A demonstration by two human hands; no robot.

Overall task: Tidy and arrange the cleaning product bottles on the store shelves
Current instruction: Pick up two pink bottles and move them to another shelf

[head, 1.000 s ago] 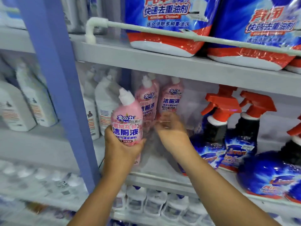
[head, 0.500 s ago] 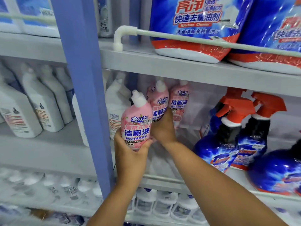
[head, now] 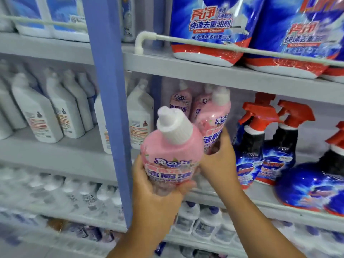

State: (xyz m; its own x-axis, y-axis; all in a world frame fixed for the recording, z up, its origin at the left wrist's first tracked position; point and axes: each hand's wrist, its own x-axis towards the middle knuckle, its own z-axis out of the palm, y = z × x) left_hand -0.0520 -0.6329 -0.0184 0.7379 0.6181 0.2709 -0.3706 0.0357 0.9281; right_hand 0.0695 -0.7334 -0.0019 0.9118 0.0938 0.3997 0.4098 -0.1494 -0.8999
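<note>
Here, mid-task: left hand grips a pink toilet-cleaner bottle off the shelf; at its 1 o'clock, right hand clasps a second pink bottle. Neither is placed. Open room lies between the blue upright and red-trigger spray bottles.

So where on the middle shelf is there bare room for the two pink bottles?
Bare shelf shows in front of the standing pink bottles, between the white bottle and the red-trigger sprayers. The sprayer side is crowded. Left hand and right hand each hold a bottle.
</note>
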